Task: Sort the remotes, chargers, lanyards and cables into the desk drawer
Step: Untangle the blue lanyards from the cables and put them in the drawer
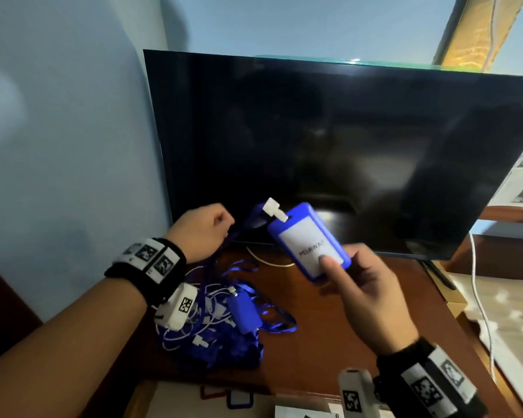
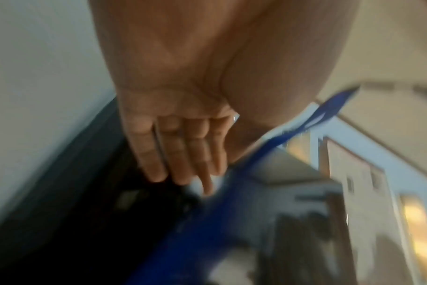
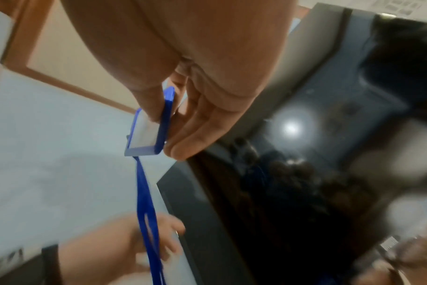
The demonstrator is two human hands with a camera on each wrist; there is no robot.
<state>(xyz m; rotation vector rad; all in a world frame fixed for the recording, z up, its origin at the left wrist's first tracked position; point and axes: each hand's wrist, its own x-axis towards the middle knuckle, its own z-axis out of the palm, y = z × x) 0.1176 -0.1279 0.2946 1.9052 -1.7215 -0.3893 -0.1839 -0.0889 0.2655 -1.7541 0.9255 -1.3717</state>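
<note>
Above the desk [image 1: 329, 336], a blue-framed badge [image 1: 310, 241] dangles.

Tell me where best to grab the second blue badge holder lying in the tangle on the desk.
Take the second blue badge holder by its long edges, coming from above: it lies flat on top of the tangle of lanyards and white cables, faces upward, edges exposed. Both hands are busy; the right hand would probably be nearer.

The right hand [image 3: 195, 108] pinches a blue badge holder [image 3: 149, 131] between thumb and fingers, its clear window facing the camera. A blue lanyard strap [image 3: 146, 212] hangs from its lower edge, running down across the left hand [image 3: 134, 246], which is blurred. A dark television screen [image 3: 280, 192] fills the right side, reflecting a bright light.
</note>
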